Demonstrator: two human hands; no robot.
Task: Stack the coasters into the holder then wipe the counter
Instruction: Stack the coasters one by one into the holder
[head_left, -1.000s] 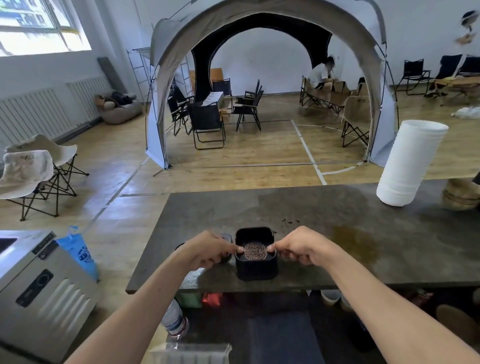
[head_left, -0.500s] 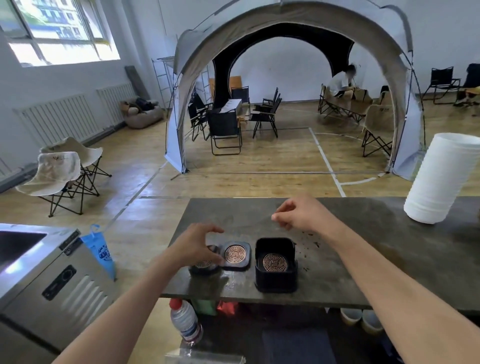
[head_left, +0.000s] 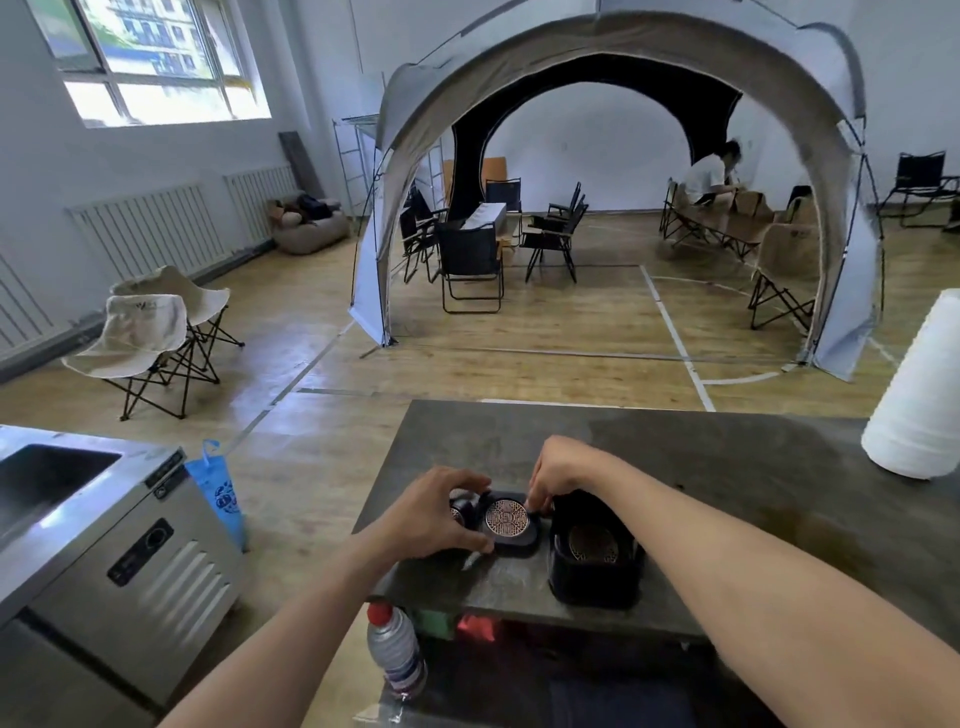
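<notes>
Hands (head_left: 441, 512) grip coaster (head_left: 506, 517) — holder (head_left: 595, 571) beside.

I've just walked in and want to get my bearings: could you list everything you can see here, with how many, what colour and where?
Counter: one, dark grey, in front.
Coaster holder: one, black, near edge, a coaster inside.
Coaster: one in both hands, black with patterned disc, left of the holder; another partly hidden behind the left hand.
White roll: one, far right on the counter.
Bottle: one, clear, red cap, below the counter.
Steel cabinet: one, silver, left.
Blue bag: one, beside the cabinet.
Tent: one, grey, mid-room.
Folding chairs: several, black and beige.
Left hand, right hand: gripping the coaster.
</notes>
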